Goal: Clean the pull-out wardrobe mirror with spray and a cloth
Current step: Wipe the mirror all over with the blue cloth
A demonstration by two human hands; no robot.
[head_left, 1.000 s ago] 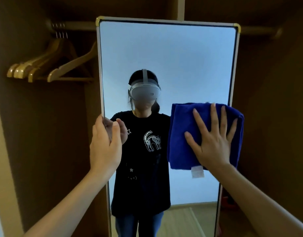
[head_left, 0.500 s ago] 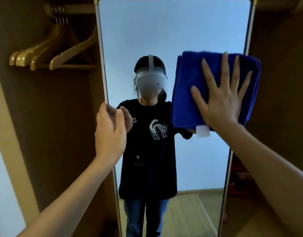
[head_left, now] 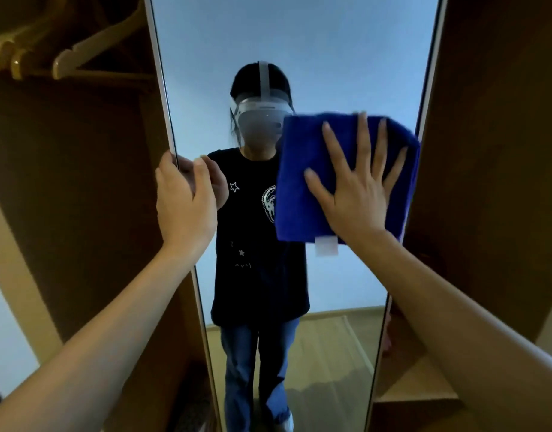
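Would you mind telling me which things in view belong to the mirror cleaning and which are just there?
In use: mirror, blue cloth, right hand pressing the cloth flat, left hand gripping the mirror's edge.
Just there: wooden hangers, wardrobe panels. No spray is visible.

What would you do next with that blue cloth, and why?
Probably slide the cloth sideways toward the mirror's left edge. The right hand presses it flat near the right edge at chest height, while the left hand grips the left edge, steadying the mirror. The glass between them looks not yet covered by this pass.
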